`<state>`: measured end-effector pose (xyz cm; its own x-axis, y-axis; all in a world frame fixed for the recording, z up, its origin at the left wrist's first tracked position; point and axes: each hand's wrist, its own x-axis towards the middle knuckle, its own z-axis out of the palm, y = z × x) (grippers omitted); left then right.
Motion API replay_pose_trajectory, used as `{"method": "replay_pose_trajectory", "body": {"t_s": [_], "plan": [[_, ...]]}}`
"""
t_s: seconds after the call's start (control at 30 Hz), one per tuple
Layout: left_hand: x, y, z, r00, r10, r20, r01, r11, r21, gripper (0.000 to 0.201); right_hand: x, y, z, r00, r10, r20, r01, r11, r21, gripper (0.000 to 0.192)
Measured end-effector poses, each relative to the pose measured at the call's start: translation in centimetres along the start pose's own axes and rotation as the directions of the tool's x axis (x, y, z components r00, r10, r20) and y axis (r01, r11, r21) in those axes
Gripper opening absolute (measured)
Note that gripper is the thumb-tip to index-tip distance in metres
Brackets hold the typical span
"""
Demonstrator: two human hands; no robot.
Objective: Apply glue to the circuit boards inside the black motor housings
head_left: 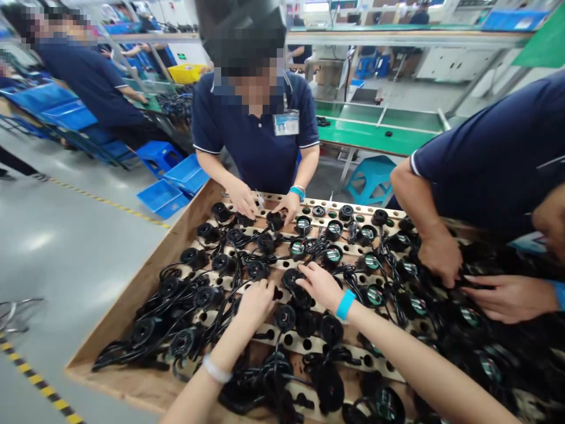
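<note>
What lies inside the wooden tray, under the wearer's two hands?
The wooden tray holds black fans with tangled cables on perforated strips. The left hand and right hand cover whatever lies beneath them.

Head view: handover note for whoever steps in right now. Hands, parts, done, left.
Left hand: down on the black cables by a round black fan part; grip not clear.
Right hand, blue wristband: fingers spread, open, touching a fan part.
Parts: black fans with cords lie across the perforated slats of the wooden tray; several show green labels.
Two other people also have hands in the tray, opposite and at right.
Done or left: cannot tell from this view; cords look tangled.
</note>
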<state>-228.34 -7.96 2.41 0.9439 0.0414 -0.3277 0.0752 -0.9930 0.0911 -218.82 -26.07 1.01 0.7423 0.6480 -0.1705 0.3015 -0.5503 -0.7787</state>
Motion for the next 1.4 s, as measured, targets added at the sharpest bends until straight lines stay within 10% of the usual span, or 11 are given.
{"method": "replay_pose_trajectory", "body": {"t_s": [0.13,0.23,0.3,0.37,0.57,0.87,1.13,1.2,1.27,1.33,1.4], "plan": [[-2.5,-2.0,-1.8,0.941,-0.223,-0.253,0.03,0.804,-0.594,0.04,-2.7,1.1,-2.5,0.982,-0.083,-0.17,0.074,0.995,-0.061,0.023],[-4.8,-2.0,-3.5,0.92,-0.391,-0.021,0.014,0.086,-0.996,0.046,-2.9,3.0,-5.8,0.942,-0.048,-0.331,0.029,0.998,-0.063,0.031],[-6.1,-1.3,-4.7,0.93,-0.325,0.17,0.042,-0.366,-0.93,0.045,-1.9,4.3,-8.2,0.91,-0.011,-0.415,-0.009,0.999,-0.046,0.023],[-7.1,-0.3,-5.6,0.94,-0.231,0.25,0.053,-0.626,-0.778,0.041,0.3,5.5,-10.5,0.886,0.025,-0.463,-0.047,0.998,-0.036,0.015],[-8.7,2.1,-6.5,0.919,-0.228,0.322,-0.01,-0.829,-0.559,0.023,11.5,7.7,-13.7,0.872,0.19,-0.452,-0.242,0.968,-0.061,0.024],[-10.2,1.5,-5.3,0.876,-0.268,0.401,0.018,-0.813,-0.582,0.019,19.4,8.7,-12.3,0.866,0.224,-0.447,-0.323,0.932,-0.161,0.028],[-6.9,4.4,-4.3,0.945,-0.059,0.32,0.204,-0.659,-0.724,0.029,10.1,3.8,-13.6,0.814,0.003,-0.581,-0.158,0.964,-0.216,0.021],[-5.2,6.0,-3.5,0.953,-0.063,0.295,0.237,-0.45,-0.861,0.031,5.0,2.2,-13.0,0.808,-0.068,-0.586,0.007,0.994,-0.106,0.019],[-3.5,8.0,-2.8,0.981,-0.073,0.181,0.182,0.016,-0.983,0.025,-0.2,1.2,-12.0,0.86,-0.061,-0.506,0.158,0.976,0.152,0.02],[-2.0,10.2,-2.2,1.0,0.008,-0.009,-0.012,0.532,-0.847,0.02,-4.7,1.2,-10.9,0.917,0.002,-0.398,0.147,0.928,0.343,0.022],[-0.7,12.3,-1.9,0.982,0.159,-0.098,-0.187,0.826,-0.532,0.039,-7.9,2.1,-9.9,0.943,0.02,-0.331,0.109,0.925,0.365,0.03]]}}
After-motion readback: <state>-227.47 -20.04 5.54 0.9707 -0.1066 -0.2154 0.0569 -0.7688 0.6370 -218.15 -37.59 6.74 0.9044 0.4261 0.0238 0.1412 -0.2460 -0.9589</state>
